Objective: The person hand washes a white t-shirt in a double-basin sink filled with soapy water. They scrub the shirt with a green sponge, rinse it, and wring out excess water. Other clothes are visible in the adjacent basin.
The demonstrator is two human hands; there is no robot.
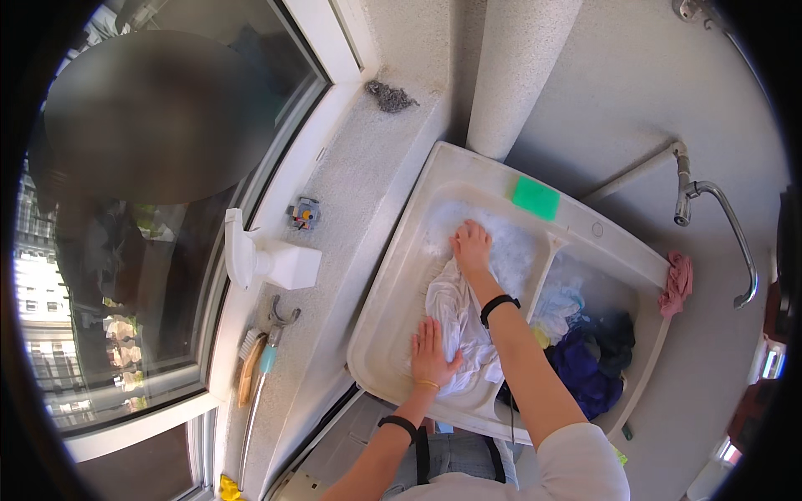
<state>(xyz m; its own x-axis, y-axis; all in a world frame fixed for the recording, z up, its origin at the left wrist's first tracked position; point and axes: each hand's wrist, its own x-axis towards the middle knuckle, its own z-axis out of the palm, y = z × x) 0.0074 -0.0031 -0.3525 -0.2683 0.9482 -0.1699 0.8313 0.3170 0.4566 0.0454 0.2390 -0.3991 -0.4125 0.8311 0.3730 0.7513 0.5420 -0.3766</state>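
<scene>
A wet white cloth garment (460,307) lies bunched on the ribbed washboard part of a white laundry sink (388,341). My left hand (432,358) rests flat on the garment's lower left edge, fingers spread. At the garment's upper end, my right hand (473,244) is beside sudsy water (514,241), its fingers bent; whether it grips any cloth cannot be told. In the sink's right basin are dark blue and purple clothes (579,369) and pale clothes (557,310) in cloudy water. A green block (536,198), perhaps soap or a sponge, sits on the back rim.
A chrome faucet (720,188) projects from the wall at right. A pink cloth (677,284) hangs over the rim. Along the window ledge are a white spray bottle (288,263), a wooden brush (250,369), a metal-handled tool (257,401), a small toy-like object (305,214) and a steel wool pad (390,97).
</scene>
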